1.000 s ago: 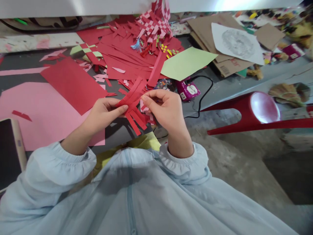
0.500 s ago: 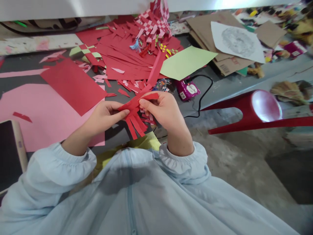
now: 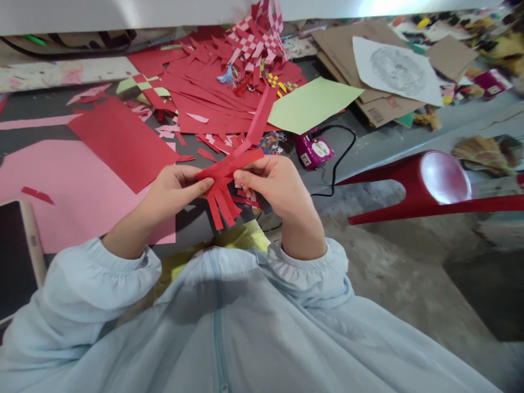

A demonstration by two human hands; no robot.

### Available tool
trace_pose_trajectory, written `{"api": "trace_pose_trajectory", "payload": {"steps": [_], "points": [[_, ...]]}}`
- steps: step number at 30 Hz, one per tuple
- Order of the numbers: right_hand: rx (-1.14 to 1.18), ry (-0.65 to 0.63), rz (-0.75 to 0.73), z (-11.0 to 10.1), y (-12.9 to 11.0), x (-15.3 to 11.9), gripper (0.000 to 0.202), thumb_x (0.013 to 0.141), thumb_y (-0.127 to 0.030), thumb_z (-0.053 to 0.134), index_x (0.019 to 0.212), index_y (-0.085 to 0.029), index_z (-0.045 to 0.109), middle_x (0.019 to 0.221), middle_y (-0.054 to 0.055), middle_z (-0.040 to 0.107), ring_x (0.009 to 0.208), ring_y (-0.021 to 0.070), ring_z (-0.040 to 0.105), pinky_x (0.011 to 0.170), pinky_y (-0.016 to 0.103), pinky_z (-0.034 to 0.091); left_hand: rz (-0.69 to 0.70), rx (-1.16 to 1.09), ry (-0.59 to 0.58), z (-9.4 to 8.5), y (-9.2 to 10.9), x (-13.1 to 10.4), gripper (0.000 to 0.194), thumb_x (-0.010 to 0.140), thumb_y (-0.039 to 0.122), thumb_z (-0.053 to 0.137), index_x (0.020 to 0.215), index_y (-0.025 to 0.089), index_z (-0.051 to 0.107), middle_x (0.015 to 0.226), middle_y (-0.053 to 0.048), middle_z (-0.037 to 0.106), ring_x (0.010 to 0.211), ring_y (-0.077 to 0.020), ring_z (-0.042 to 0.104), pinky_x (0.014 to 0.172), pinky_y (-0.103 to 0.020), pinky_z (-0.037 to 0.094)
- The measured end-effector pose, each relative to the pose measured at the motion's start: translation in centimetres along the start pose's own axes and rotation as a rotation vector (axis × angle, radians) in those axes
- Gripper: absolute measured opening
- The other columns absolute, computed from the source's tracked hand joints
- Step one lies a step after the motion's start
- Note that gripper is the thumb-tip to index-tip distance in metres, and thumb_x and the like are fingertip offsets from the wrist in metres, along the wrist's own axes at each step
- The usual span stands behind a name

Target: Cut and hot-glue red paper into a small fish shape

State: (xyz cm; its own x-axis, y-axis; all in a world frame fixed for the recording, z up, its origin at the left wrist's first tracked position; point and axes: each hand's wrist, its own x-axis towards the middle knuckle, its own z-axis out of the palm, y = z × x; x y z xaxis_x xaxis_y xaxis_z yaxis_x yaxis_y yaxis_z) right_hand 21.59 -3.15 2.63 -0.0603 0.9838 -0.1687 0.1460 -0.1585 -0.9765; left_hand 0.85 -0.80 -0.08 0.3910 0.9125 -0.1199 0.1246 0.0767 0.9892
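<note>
A piece of red paper [image 3: 223, 197] with several strips fanning down is held between my two hands above the table's near edge. My left hand [image 3: 176, 188] pinches its left end, thumb on top and fingers behind. On its right side my right hand [image 3: 266, 180] is closed on the paper, thumb and forefinger together near the strips. A long red strip [image 3: 261, 114] reaches up and away from the held paper over the scraps. The parts of both hands' fingers behind the paper are hidden.
Red paper sheets [image 3: 213, 93] and woven pieces [image 3: 257, 41] lie beyond my hands. Pink paper [image 3: 82, 207] is at left, with a tablet-like device [image 3: 18, 256]. Light green paper [image 3: 313, 103], a purple box [image 3: 314, 150] with a black cable and cardboard [image 3: 339, 65] are right. A red stool [image 3: 413, 180] stands beside the table.
The red paper has turned slightly, and its hanging strips have swung left. A band near my right thumb now lies flatter, pointing up and right. My hands have barely moved.
</note>
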Motion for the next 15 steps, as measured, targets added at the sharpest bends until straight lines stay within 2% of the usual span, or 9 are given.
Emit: {"api": "trace_pose_trajectory", "payload": {"steps": [6,10,15], "points": [[-0.084,0.026,-0.034,0.5,-0.4,0.1,0.016,0.078,-0.025,0.072,0.066,-0.018,0.065,0.053,-0.004,0.060,0.040,0.0073,0.049,0.038,0.021,0.042,0.009,0.034,-0.052,0.1,0.2,0.0,0.036,0.075,0.051,0.077,0.080,0.015,0.079,0.078,-0.005,0.076,0.068,-0.0171,0.066,0.061,-0.026,0.052],[-0.181,0.024,-0.007,-0.2,-0.3,0.1,0.014,0.079,-0.024,0.070,0.068,-0.017,0.066,0.050,-0.003,0.058,0.040,0.0084,0.050,0.037,0.020,0.040,0.010,0.107,0.004,0.1,0.3,-0.2,0.036,0.077,0.051,0.076,0.079,0.015,0.077,0.072,-0.005,0.073,0.070,-0.0199,0.067,0.061,-0.028,0.053],[-0.192,0.033,-0.017,-1.4,0.1,0.2,0.009,0.081,-0.023,0.068,0.074,-0.017,0.069,0.056,-0.002,0.062,0.047,0.0090,0.054,0.043,0.020,0.045,-0.002,0.147,0.037,0.1,0.4,-0.2,0.034,0.077,0.048,0.074,0.082,0.015,0.077,0.072,-0.005,0.072,0.075,-0.0213,0.069,0.064,-0.029,0.055]]}}
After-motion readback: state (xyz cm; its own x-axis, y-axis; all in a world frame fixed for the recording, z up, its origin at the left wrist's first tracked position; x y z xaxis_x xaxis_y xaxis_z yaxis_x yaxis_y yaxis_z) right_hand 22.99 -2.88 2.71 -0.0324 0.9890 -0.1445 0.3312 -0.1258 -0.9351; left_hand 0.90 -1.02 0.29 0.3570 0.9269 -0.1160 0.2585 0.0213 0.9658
